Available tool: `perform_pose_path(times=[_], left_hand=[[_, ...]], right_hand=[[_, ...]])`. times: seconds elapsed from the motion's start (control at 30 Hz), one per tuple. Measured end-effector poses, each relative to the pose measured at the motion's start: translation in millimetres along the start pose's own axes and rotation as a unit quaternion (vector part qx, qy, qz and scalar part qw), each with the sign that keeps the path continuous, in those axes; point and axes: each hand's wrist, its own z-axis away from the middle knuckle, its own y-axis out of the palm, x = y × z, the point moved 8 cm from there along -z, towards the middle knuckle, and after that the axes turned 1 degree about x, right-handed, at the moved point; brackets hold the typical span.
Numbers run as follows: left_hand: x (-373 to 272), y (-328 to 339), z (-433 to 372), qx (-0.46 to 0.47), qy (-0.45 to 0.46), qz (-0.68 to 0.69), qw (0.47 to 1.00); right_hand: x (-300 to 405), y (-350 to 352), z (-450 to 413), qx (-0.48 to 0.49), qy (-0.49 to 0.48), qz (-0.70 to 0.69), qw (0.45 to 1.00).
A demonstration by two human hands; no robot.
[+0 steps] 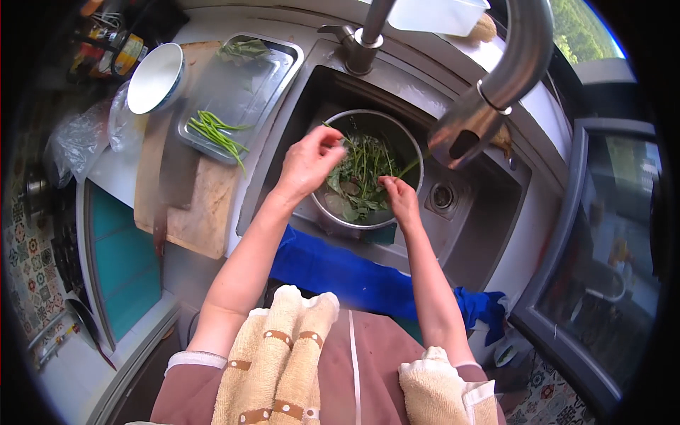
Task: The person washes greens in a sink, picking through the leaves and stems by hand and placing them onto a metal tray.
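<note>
A round metal pot (421, 183) stands in the stainless steel sink, holding leafy greens (366, 175) with thin green stems. My right hand (402, 201) is over the pot's near right side, thumb and fingertips closed on a green stem (410, 168) that sticks out to the upper right. Above the pot's left rim, my left hand (313, 162) has its fingers curled; a thin green piece shows beside the fingertips, but whether they grip it is unclear. Left of the sink, a metal tray (265, 119) bears a bunch of trimmed green stems (218, 133) and some leaves (244, 50).
A cleaver (180, 164) lies on a wooden cutting board (212, 212), partly under the tray. Beside it are a white bowl (155, 78) and plastic bags (79, 138). The faucet (467, 127) hangs over the sink's right side. Blue cloth (345, 265) covers the front edge.
</note>
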Motion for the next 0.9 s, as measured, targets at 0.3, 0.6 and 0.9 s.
perform_pose_path(times=[0.3, 0.6, 0.9], left_hand=[[7.4, 107.0, 35.6, 0.066, 0.054, 0.073, 0.994], [40.0, 118.3, 51.1, 0.149, -0.036, 0.060, 0.986], [77.7, 127.0, 25.1, 0.113, -0.086, -0.036, 0.989]], right_hand=[[31.4, 14.6, 34.0, 0.068, 0.091, -0.392, 0.913], [0.1, -14.8, 44.4, -0.017, 0.145, -0.345, 0.927], [1.7, -6.0, 26.3, -0.063, 0.058, -0.267, 0.960]])
